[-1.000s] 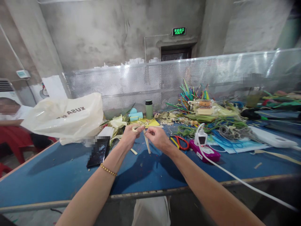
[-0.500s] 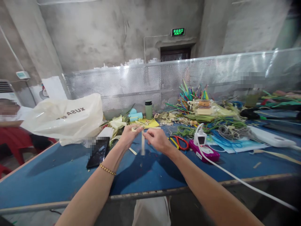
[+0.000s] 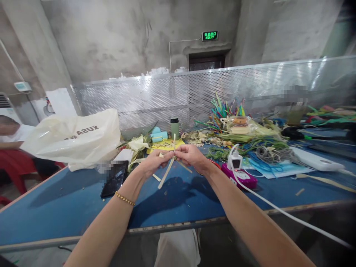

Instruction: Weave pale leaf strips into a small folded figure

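Both my hands meet above the blue table, pinching pale flat plant-fibre strips that cross between the fingertips. My left hand is closed on the strips, thumb on top, and a gold bead bracelet circles that wrist. My right hand is closed with its fingertips pressed at the crossing. One strip end points up, one hangs toward me and another slants down to the right. How the strips join is too small to make out. Under my left hand lies a loose pale strip.
Left are a tablet and a white plastic bag. Behind my hands stands a green bottle. At right lie a purple power socket with a white cable, tangled cords and coloured sticks. A person sits at far left.
My right hand has come in against the left at the strips. The hanging strip now slants, and further ends show upward and to the right. The red-handled scissors are now mostly hidden.
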A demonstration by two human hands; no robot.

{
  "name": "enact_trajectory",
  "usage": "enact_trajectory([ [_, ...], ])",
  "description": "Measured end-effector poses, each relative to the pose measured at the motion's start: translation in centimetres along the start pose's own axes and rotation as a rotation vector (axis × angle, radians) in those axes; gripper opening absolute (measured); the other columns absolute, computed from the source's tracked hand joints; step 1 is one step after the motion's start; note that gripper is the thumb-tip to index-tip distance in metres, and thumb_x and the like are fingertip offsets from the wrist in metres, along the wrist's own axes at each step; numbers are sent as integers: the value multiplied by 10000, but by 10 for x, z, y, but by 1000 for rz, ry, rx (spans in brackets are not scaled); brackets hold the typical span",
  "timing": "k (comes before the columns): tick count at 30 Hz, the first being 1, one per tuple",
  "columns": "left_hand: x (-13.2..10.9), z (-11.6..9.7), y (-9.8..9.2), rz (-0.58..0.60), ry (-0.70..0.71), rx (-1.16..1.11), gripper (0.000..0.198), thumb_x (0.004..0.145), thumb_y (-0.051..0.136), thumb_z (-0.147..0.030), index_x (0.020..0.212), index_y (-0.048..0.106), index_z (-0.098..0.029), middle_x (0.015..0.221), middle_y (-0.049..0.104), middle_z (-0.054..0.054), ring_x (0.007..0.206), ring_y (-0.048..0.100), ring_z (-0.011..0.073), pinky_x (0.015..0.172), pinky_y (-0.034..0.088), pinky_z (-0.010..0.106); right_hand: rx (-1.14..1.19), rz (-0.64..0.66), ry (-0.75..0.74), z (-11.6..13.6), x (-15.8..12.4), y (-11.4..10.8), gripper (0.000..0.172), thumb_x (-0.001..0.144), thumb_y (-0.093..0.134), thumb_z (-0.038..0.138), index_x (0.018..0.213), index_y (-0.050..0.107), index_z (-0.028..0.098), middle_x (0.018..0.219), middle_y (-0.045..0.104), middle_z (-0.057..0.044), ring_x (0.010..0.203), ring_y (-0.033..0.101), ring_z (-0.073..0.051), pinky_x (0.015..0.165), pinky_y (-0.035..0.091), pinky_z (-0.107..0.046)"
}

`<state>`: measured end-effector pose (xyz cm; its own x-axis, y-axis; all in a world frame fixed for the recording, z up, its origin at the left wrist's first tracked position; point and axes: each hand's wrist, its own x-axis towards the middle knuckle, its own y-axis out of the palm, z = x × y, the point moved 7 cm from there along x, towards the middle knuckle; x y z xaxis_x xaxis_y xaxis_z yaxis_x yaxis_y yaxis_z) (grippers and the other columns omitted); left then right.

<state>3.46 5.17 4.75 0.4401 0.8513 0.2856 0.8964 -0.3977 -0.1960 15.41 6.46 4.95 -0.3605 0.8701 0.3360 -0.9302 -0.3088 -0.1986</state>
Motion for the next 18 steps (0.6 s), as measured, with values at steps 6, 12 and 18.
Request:
enact_trajectory([
  [6, 5, 6, 1, -91, -7, -100, 384, 607, 772, -443, 589, 546, -133, 487, 345, -66, 442, 260, 42, 459, 155, 226, 28, -68, -6, 3, 0, 0, 231, 697, 649, 346, 680, 503, 168, 471, 436, 83, 346, 270, -23, 344, 168, -188],
  [12, 6, 12, 4, -57, -14, -172, 378, 610, 777, -402, 556, 513, -137, 482, 364, -64, 445, 260, 38, 466, 157, 228, 114, -53, -12, 0, 1, 2, 237, 670, 677, 329, 669, 499, 172, 474, 443, 81, 350, 260, -25, 355, 139, -199],
  [18, 6, 14, 7, -34, -20, -164, 334, 613, 776, -349, 561, 532, -127, 533, 417, -43, 489, 285, 45, 490, 177, 231, 113, -70, -13, 0, 2, 2, 216, 656, 664, 305, 631, 495, 173, 432, 412, 82, 367, 258, -34, 384, 155, -205],
])
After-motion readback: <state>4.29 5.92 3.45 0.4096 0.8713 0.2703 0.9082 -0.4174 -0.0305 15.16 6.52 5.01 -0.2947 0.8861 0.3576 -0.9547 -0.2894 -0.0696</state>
